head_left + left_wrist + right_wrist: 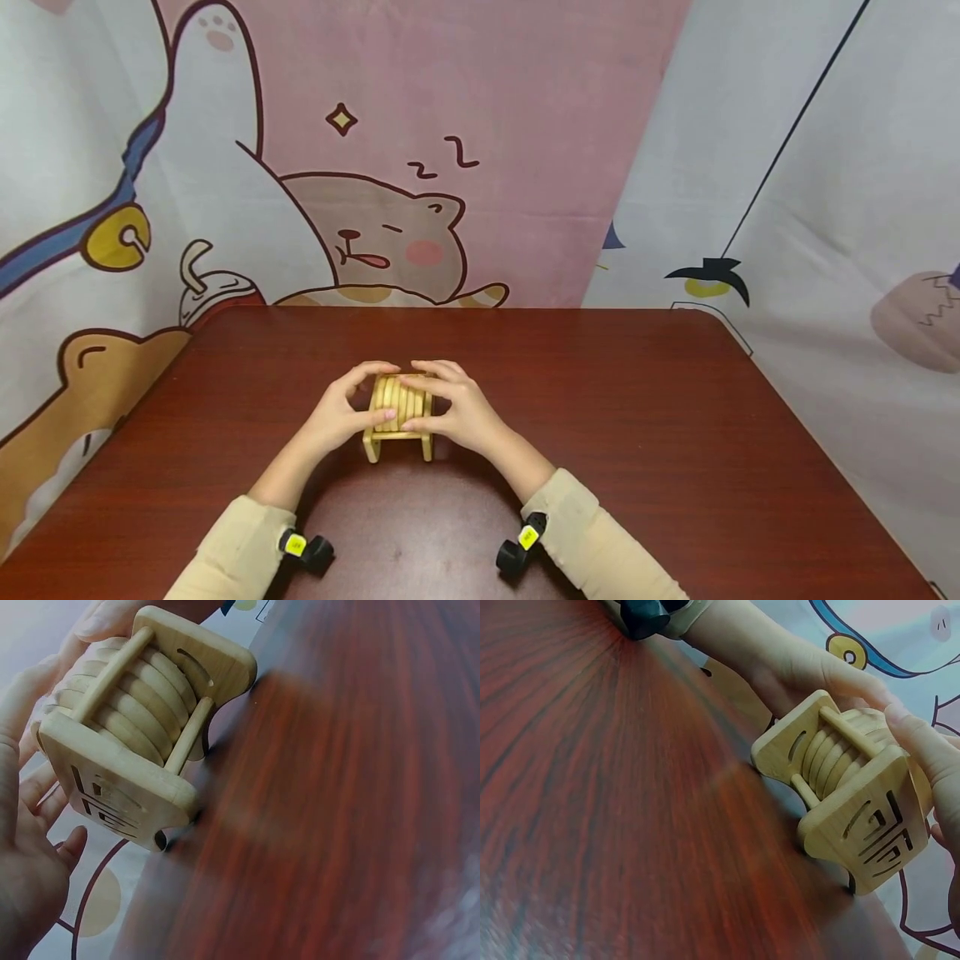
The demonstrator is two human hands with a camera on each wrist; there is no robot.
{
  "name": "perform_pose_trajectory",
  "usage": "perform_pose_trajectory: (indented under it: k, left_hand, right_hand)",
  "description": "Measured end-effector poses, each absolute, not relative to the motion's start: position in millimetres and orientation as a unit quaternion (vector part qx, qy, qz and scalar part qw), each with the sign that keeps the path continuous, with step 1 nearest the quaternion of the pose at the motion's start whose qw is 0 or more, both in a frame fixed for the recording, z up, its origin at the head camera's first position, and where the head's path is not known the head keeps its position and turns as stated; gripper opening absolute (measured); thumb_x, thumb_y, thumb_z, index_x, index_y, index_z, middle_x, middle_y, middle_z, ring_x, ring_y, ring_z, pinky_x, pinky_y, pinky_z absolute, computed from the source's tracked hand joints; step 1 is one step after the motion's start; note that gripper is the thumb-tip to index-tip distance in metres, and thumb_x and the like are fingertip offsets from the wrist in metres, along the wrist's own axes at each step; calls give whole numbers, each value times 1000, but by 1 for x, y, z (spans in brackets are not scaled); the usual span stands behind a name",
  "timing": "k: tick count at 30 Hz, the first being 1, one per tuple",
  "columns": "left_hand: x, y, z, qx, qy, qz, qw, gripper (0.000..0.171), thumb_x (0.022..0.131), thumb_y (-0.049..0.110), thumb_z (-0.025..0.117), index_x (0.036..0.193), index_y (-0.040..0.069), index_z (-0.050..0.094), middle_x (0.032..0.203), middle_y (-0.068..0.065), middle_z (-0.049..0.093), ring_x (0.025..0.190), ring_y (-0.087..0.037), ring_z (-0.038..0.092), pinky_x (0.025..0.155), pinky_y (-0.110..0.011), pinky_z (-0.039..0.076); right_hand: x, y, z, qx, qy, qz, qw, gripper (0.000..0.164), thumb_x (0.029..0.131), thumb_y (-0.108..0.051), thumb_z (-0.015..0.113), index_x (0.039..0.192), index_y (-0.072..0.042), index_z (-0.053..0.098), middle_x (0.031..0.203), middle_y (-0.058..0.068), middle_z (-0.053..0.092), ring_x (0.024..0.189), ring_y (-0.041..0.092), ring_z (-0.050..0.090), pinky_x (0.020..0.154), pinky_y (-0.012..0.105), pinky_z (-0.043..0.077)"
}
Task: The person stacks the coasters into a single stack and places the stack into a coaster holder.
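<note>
A pale wooden coaster rack (403, 435) stands on the table, with several round wooden coasters (394, 393) upright in a row inside it. Slots are cut through its end panels (874, 832); rods (112, 675) join them along the sides. My left hand (336, 415) holds the coasters from the left, thumb on the near side and fingers over the top and far side. From the right, my right hand (467, 410) grips the same row, its thumb near the left thumb. Some far fingertips are hidden behind the coasters.
A dark red-brown table (637, 433) lies under the rack, its far edge meeting a cloth backdrop (540, 150) with cartoon animals. Black wrist cameras (318, 556) are strapped over both cream sleeves (240, 542).
</note>
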State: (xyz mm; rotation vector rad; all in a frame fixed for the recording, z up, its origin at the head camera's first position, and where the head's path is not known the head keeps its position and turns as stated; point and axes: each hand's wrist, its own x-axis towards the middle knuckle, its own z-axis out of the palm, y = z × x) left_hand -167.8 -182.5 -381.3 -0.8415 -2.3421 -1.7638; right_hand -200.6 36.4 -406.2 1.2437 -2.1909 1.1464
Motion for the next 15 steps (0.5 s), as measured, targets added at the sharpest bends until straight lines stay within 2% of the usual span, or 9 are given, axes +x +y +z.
perform_pose_trajectory:
  k: [5,10,15]
  left_hand:
    - [-164,-180,-373,-267,-777,-567,57,55,76,-7,75,127,-5,53,123,-24,55,94,-27,54,77,-31,47]
    - [-160,-177,-367,-262,-786,-555,72,55,75,-7,75,126,-5,54,125,-23,55,98,-32,50,81,-31,41]
    - [-156,-174,-359,-271,-790,-540,100,54,74,-7,76,125,-5,56,125,-21,56,110,-20,48,87,-39,35]
  right_hand:
    - [-199,38,-404,441,-773,415,188,57,68,-24,87,120,-10,69,130,8,57,121,21,47,99,34,39]
    - [-197,40,-402,441,-770,421,190,55,69,-23,87,119,-10,69,129,7,58,119,20,49,96,37,42]
    - [-194,44,-397,443,-762,427,201,54,70,-21,86,119,-9,69,128,8,58,117,21,50,94,38,43]
